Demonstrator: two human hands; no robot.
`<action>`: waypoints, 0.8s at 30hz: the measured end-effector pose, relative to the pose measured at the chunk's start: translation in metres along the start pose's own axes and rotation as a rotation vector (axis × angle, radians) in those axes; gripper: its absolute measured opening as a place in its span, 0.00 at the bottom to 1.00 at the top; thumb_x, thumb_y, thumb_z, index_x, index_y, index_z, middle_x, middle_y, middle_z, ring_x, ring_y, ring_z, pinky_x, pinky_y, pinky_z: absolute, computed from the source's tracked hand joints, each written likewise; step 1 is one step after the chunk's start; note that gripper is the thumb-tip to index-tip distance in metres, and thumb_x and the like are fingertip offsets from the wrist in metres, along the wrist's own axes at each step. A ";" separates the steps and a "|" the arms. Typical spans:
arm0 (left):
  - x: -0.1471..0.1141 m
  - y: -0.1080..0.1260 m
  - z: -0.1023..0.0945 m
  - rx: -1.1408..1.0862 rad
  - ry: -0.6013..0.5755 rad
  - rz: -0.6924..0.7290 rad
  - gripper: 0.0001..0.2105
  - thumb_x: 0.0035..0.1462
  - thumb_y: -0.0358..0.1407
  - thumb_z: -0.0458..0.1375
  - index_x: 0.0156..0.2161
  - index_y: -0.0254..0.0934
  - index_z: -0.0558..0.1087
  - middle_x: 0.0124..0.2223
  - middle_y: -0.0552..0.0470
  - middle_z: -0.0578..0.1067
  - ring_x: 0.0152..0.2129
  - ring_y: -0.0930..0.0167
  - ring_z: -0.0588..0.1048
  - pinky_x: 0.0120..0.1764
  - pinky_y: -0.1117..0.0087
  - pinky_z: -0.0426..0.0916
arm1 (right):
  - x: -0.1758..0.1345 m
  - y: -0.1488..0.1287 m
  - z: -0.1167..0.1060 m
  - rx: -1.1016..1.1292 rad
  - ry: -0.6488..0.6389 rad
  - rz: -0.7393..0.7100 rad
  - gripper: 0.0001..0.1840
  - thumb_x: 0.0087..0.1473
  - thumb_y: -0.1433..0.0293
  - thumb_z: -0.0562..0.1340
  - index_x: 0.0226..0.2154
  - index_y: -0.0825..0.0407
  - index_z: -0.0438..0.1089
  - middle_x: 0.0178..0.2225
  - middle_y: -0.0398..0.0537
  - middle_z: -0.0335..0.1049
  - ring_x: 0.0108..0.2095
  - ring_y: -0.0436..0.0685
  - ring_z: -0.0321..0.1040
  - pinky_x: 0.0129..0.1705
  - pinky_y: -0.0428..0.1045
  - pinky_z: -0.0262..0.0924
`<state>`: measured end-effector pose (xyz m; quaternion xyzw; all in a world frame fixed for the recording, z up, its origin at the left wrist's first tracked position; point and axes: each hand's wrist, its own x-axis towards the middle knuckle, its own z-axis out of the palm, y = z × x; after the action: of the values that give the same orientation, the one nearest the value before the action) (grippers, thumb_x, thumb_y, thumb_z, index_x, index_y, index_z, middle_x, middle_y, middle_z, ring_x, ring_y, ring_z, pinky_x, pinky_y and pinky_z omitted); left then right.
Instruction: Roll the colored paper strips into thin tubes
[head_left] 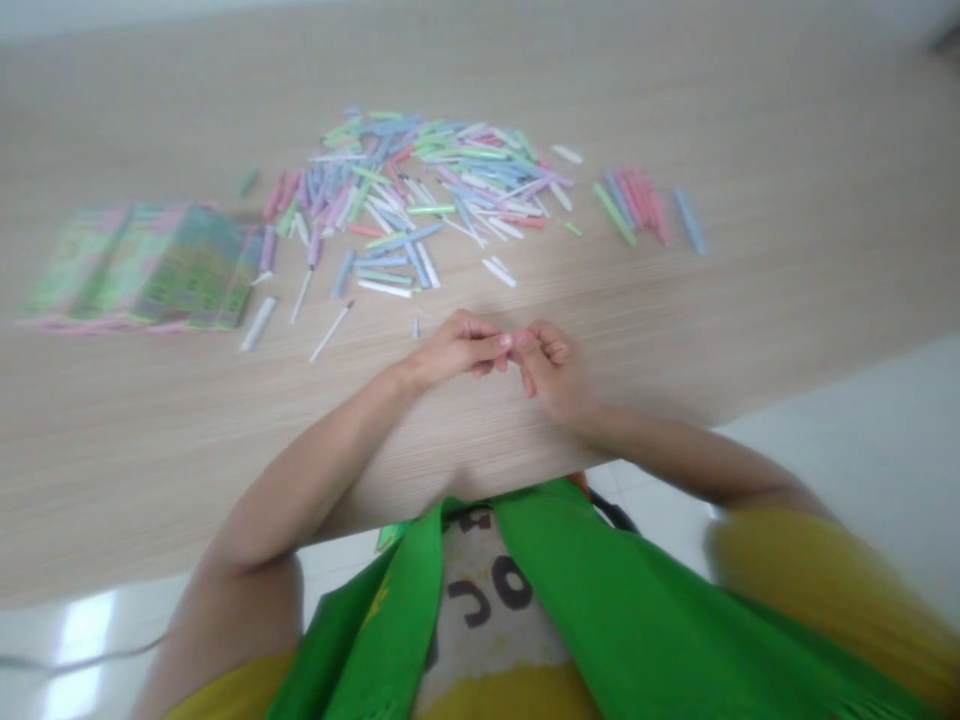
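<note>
The left hand (465, 350) and right hand (556, 375) meet in a fingertip pinch over the table (750, 330) (whether they grip anything small, I cannot tell), seemingly at a fine fingertip step. A small blue tip (416, 327) lies near the left hand, pastel tubes (431, 210) heaped beyond; the next move probably calls for steady pressure.

The wood-grain tabletop (787, 200) is brightly, diffusely lit, with a soft shadow cast beside the right hand (559, 375). A white glare streak is reflected by the glossy floor (82, 640) at lower left. The printed packages (142, 265) and yellow right sleeve (817, 590) are smeared by blur; the lower corners are stretched.
</note>
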<state>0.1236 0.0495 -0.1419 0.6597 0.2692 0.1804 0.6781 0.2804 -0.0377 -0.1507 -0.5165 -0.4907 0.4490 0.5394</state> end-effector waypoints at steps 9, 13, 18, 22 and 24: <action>0.006 0.005 -0.002 0.079 0.049 0.004 0.25 0.56 0.56 0.61 0.24 0.32 0.77 0.25 0.46 0.78 0.14 0.78 0.65 0.18 0.75 0.59 | 0.011 -0.003 0.009 0.270 0.013 0.180 0.23 0.50 0.47 0.67 0.34 0.49 0.70 0.19 0.36 0.65 0.21 0.47 0.60 0.23 0.45 0.55; 0.004 0.017 0.002 0.056 0.059 0.064 0.26 0.55 0.57 0.60 0.24 0.32 0.76 0.25 0.45 0.79 0.15 0.77 0.67 0.18 0.75 0.61 | 0.012 -0.013 0.010 0.360 0.008 0.179 0.23 0.43 0.51 0.73 0.33 0.51 0.73 0.21 0.37 0.68 0.21 0.46 0.61 0.25 0.45 0.58; -0.004 0.029 0.006 0.066 0.067 0.050 0.27 0.57 0.56 0.58 0.23 0.31 0.75 0.24 0.45 0.78 0.15 0.77 0.67 0.18 0.76 0.59 | 0.013 -0.010 0.008 0.270 0.024 0.098 0.24 0.41 0.50 0.73 0.32 0.51 0.74 0.19 0.38 0.69 0.19 0.46 0.62 0.20 0.44 0.54; -0.006 0.027 0.007 0.044 0.103 -0.001 0.27 0.56 0.56 0.56 0.26 0.29 0.76 0.23 0.44 0.78 0.13 0.77 0.67 0.16 0.75 0.54 | 0.016 -0.004 0.006 0.204 0.034 0.070 0.24 0.41 0.50 0.73 0.29 0.52 0.72 0.18 0.38 0.70 0.17 0.45 0.59 0.18 0.44 0.51; -0.007 0.021 0.006 0.038 0.114 -0.018 0.24 0.53 0.53 0.58 0.26 0.29 0.76 0.25 0.44 0.79 0.13 0.77 0.67 0.16 0.74 0.54 | 0.016 -0.001 0.005 0.190 0.028 0.064 0.23 0.42 0.50 0.73 0.29 0.51 0.72 0.18 0.38 0.70 0.17 0.45 0.59 0.18 0.44 0.51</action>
<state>0.1242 0.0419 -0.1202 0.6585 0.3167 0.2063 0.6508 0.2770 -0.0212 -0.1483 -0.4848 -0.4216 0.5032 0.5779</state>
